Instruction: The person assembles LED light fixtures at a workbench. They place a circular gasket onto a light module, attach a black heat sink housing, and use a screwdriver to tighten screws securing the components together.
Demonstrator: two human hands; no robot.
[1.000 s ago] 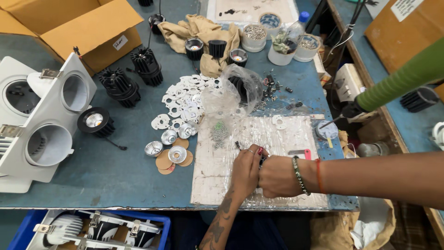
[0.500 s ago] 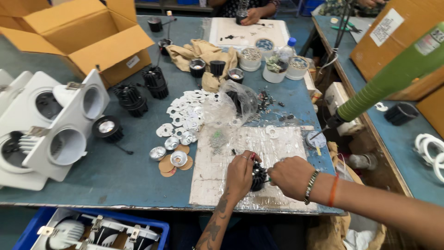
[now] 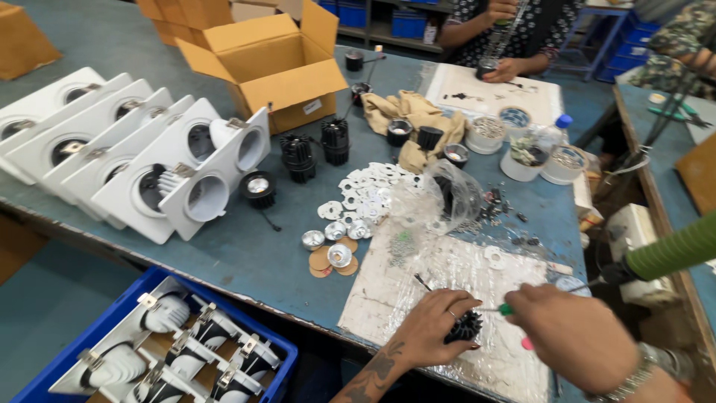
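While the left hand [image 3: 432,328] is closed around a black finned heat sink [image 3: 464,327], pinning it against the plastic-covered sheet [image 3: 455,280] near the table's [image 3: 246,254] front edge, the right hand [image 3: 570,336] grasps a green-handled screwdriver [image 3: 496,308] whose thin shaft meets the heat sink from the right. Risk noted: the grip covers only the left part of the fins, so sideways pressure from the tip could roll the part on the slick plastic, or the tip could skid off toward the left fingers [image 3: 455,304]. Loose screws [image 3: 496,213] and white ring gaskets [image 3: 369,194] lie further back and could be swept off by an elbow. The heat sink's long axis cannot be told with certainty; its fins fan toward the right. The screwdriver lies roughly level, handle right, tip left. A clear bag [image 3: 440,198] stands behind the work
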